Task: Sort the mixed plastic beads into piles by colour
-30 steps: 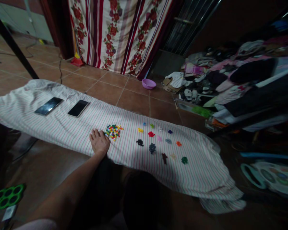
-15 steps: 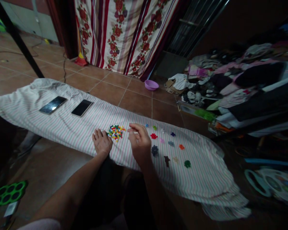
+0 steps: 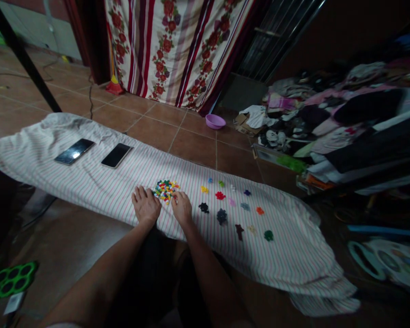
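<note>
A mixed pile of small colourful pieces [image 3: 166, 189], too small to name, lies on the striped cloth [image 3: 130, 191]. My left hand [image 3: 146, 204] rests flat on the cloth at the pile's left edge, fingers stretched out. At its lower right edge, my right hand [image 3: 182, 207] reaches down with thumb and fingertips pinched together; whatever is between them is hidden. To the right of that hand sit several small single-colour heaps, among them a yellow heap [image 3: 204, 189], a black heap [image 3: 203, 207], a red heap [image 3: 220, 195] and a green heap [image 3: 268, 235].
Two phones, a left one [image 3: 74, 151] and a right one [image 3: 116, 155], lie on the cloth's left part. Beyond on the tiled floor stand a purple basin [image 3: 215, 121] and a striped floral curtain [image 3: 177, 50]. Heaped clothes [image 3: 314, 109] fill the right side.
My right hand has moved left and down from beside the sorted heaps to the mixed pile, uncovering the yellow and black heaps. My left hand has stayed in place.
</note>
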### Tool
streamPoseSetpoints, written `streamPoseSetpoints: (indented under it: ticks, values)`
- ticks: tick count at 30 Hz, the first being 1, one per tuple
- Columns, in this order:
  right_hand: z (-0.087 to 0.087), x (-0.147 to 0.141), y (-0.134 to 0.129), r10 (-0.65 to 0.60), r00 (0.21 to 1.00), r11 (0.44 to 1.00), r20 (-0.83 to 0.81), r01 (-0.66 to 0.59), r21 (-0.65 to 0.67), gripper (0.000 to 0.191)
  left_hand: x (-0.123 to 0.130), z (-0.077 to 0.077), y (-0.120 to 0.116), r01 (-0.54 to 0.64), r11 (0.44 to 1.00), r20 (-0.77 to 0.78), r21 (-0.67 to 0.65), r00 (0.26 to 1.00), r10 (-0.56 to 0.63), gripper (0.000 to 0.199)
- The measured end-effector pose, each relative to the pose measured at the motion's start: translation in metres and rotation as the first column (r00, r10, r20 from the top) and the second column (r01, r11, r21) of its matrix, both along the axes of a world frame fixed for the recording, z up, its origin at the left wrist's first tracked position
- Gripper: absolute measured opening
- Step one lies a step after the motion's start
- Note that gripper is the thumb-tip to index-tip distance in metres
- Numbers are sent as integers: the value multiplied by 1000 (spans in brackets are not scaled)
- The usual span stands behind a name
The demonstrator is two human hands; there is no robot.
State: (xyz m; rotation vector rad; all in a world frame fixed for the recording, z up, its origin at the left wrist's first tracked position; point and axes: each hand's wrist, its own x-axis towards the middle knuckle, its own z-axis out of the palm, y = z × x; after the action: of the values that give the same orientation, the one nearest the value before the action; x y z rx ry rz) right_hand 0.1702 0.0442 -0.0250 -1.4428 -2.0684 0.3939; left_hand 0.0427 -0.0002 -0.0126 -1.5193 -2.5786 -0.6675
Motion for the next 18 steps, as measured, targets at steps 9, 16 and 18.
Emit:
streamPoseSetpoints:
  ticks: [9, 16, 18]
  values:
    - [-7, 4, -3, -113, 971, 992, -212, 97, -85, 15, 0, -1, 0, 3, 1000, 3, 18, 1000, -4, 41]
    - [-6, 6, -7, -166, 952, 979, -259, 127, -162, 17, 1, -1, -1, -2, 1000, -24, 20, 1000, 2, 39]
    - [-5, 6, -7, -149, 952, 981, -267, 109, -160, 18, 1, -1, -1, -4, 1000, -26, 21, 1000, 4, 39]
